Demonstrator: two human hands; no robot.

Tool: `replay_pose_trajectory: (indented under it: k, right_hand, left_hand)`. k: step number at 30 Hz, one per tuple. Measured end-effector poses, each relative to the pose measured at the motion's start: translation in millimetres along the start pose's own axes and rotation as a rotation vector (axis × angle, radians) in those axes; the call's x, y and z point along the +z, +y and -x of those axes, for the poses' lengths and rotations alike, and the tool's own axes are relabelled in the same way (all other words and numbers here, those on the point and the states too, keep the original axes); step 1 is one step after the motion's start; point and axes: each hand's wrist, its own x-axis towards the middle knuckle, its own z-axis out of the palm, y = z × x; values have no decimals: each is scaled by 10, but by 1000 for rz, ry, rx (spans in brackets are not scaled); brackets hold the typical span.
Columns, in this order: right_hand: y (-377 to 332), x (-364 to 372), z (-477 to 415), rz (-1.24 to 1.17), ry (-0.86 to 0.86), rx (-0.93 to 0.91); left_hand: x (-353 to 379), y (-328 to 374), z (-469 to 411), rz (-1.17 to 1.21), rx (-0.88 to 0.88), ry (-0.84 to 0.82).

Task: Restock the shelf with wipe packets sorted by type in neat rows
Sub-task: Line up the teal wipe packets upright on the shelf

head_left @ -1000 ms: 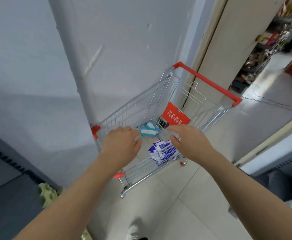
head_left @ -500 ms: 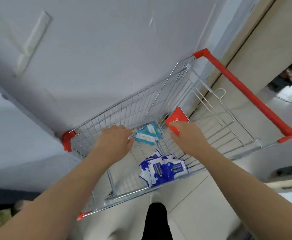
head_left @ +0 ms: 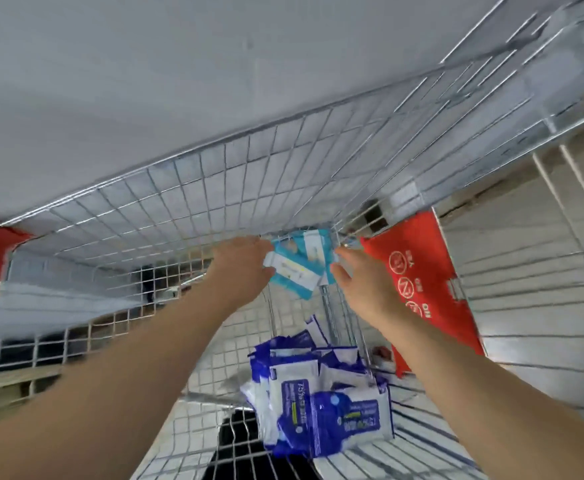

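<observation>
Gathering teal wipe packets (head_left: 297, 271) from the far corner of the cart (head_left: 214, 188).
The left grip (head_left: 245, 268) touches their edge, hold unclear; the right grip (head_left: 363, 285) is spread open just beside. Square the stack between both before lifting.

Both hands have gone down from rim level into the cart (head_left: 214, 188). The left hand (head_left: 245, 268) now grips the left edge of the teal packets (head_left: 297, 268). The right hand (head_left: 363, 285) has opened, its fingers spread against their right edge. The view has dropped closer, with the blue packets (head_left: 321, 400) nearer.
</observation>
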Motion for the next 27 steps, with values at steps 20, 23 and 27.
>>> replay_pose_trajectory:
  k: [20,23,27]
  right_hand:
    - [505,1119,-1081,-140,-57,194]
    - [431,1254,-1148,-148,7,218]
    - [344,1414,-1182,-99,83,295]
  left_hand:
    - [1135,-584,-846,96,-12,5]
    - [1082,-753,-713,180,-109,0]
    - [1106,-881,-651,384,-184,-16]
